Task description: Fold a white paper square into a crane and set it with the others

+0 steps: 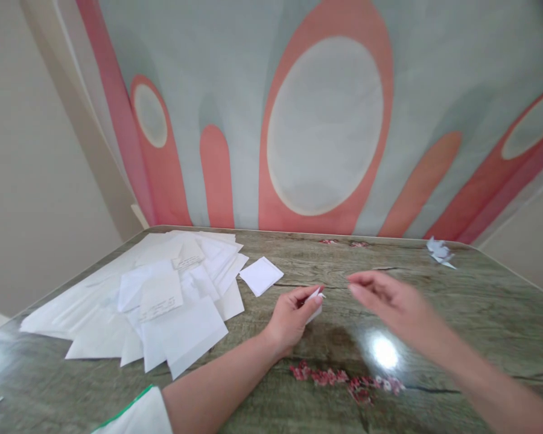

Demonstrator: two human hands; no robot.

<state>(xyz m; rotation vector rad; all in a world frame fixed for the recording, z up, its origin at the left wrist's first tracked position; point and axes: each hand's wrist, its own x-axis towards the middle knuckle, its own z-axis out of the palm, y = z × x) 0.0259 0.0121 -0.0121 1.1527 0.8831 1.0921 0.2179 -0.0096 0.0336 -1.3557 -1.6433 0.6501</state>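
Observation:
My left hand (294,314) is closed, thumb and fingers pinching a small piece of folded white paper (315,306) just above the middle of the table. Part of that paper is hidden behind the fingers. To the right, my right hand (389,301) hovers apart from it, slightly blurred. Its thumb and forefinger point left with a small gap between them, and nothing shows in them. A square white paper (261,276) lies flat beyond my left hand.
A wide, overlapping pile of white paper sheets (185,331) covers the left of the wood-grain table (493,325). At the far right sits a folded white paper piece (440,251). Pink blossom patterns (326,377) mark the tabletop. Behind rises a patterned wall (235,60).

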